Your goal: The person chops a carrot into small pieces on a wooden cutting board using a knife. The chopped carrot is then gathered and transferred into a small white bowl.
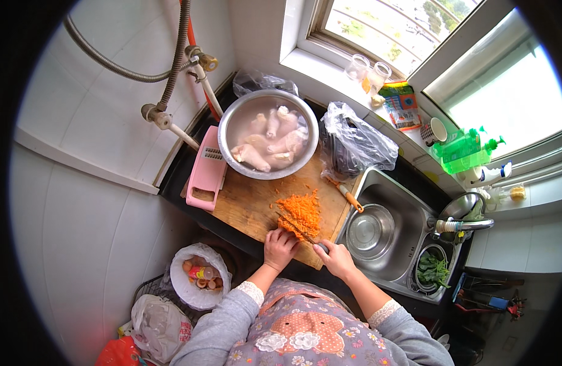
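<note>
Finely cut carrot (304, 212) lies in a heap on a wooden cutting board (244, 206). My right hand (335, 258) grips the dark handle of a kitchen knife (297, 228), its blade lying across the near side of the heap. Curled at the heap's near left edge, my left hand (280, 249) rests by the blade; whether its fingers hold a piece of carrot is hidden. A metal basin (222, 132) of raw chicken legs (272, 142) in cloudy water stands on the board's far part. Left of it lies a pink grater (205, 174).
An orange-handled peeler (351, 197) lies at the board's right edge, beside a steel sink (402, 228) with a metal bowl (370, 231) and a basket of leafy greens (432, 270). Plastic bags (358, 142) sit behind. A lined waste bin (201, 293) stands below left.
</note>
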The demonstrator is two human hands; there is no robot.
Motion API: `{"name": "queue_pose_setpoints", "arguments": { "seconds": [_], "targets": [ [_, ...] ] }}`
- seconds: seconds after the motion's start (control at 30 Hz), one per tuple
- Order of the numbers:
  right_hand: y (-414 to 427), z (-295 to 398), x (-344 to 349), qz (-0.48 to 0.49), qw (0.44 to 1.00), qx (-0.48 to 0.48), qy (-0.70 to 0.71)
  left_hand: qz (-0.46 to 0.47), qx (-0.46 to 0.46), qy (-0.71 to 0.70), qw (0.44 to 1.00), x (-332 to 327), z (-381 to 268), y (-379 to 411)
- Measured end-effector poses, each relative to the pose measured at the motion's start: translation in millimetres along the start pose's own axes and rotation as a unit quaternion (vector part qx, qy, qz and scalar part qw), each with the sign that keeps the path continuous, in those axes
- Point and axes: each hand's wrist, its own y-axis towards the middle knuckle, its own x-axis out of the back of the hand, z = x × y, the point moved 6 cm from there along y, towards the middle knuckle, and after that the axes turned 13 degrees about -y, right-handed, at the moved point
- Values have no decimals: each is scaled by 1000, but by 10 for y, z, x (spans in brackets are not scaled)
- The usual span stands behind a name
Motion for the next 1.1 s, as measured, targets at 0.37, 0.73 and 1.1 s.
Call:
{"name": "queue_pose_setpoints", "arguments": {
  "seconds": [0.37, 0.73, 1.1],
  "targets": [
    [-3, 50, 15, 9, 1000, 6, -10, -20, 0, -5, 1000, 41, 21, -6],
    [42, 74, -65, 40, 995, 34, -80, -23, 33, -24, 999, 54, 57, -27],
    [108, 128, -141, 24, 984, 67, -161, -42, 60, -47, 996, 63, 78, -30]
  ]
}}
